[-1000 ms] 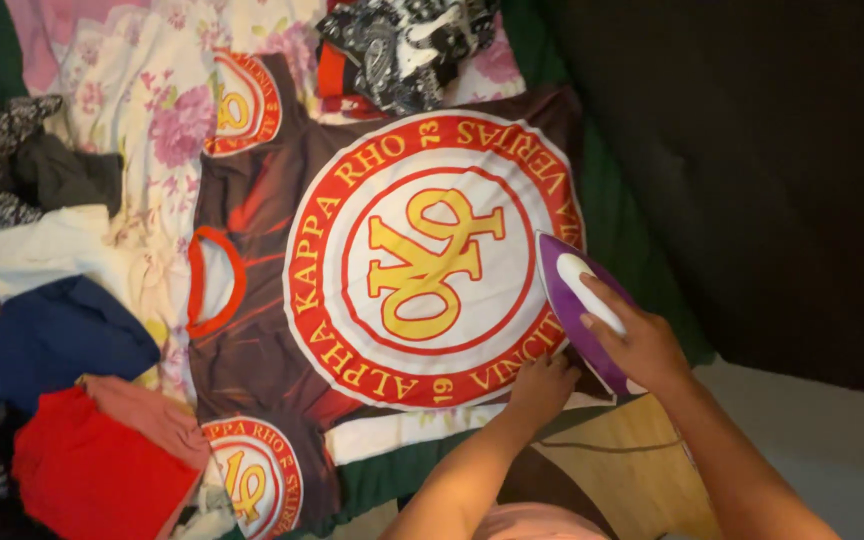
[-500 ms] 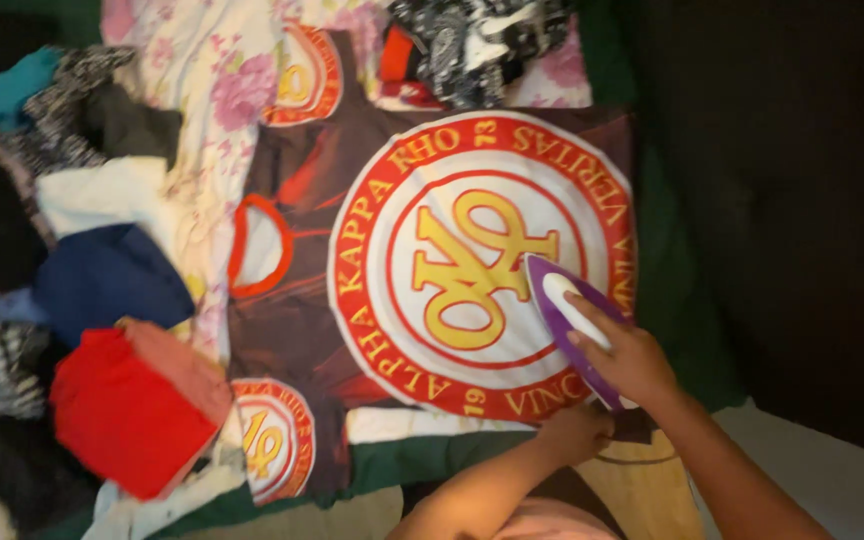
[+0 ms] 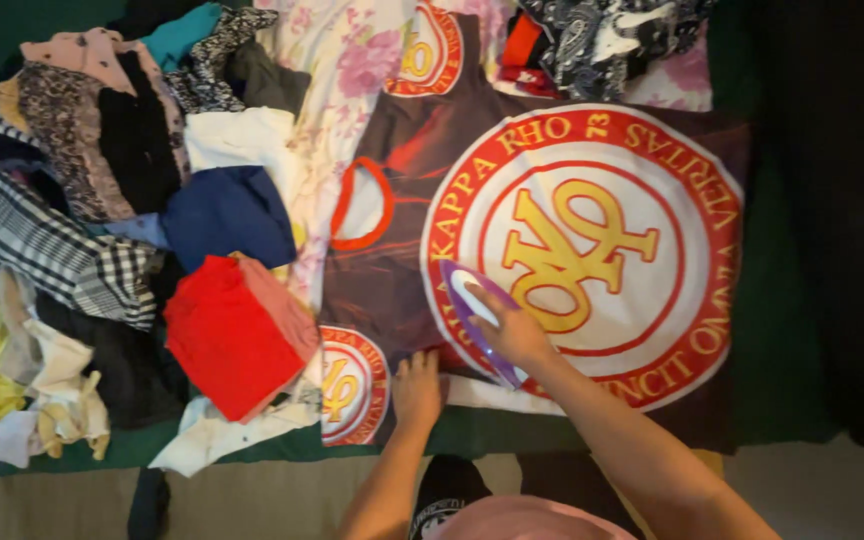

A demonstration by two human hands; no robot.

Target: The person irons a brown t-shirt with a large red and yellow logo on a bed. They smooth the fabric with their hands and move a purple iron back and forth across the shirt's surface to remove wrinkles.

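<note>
Seen from above, a dark shirt (image 3: 422, 160) with a big round red, white and gold emblem lies spread flat on a green cover (image 3: 792, 330). The right hand (image 3: 514, 333) is closed around a purple and white iron (image 3: 472, 312) resting on the emblem's edge. The left hand (image 3: 418, 388) presses open and flat on the shirt's hem (just beside the iron). Risk: the iron may touch those fingers, or scorch the print if it rests there

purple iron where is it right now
In the head view the purple iron is low and centre, on the dark T-shirt at the round emblem's left edge, gripped by the right hand, the left hand flat beside it.
</note>
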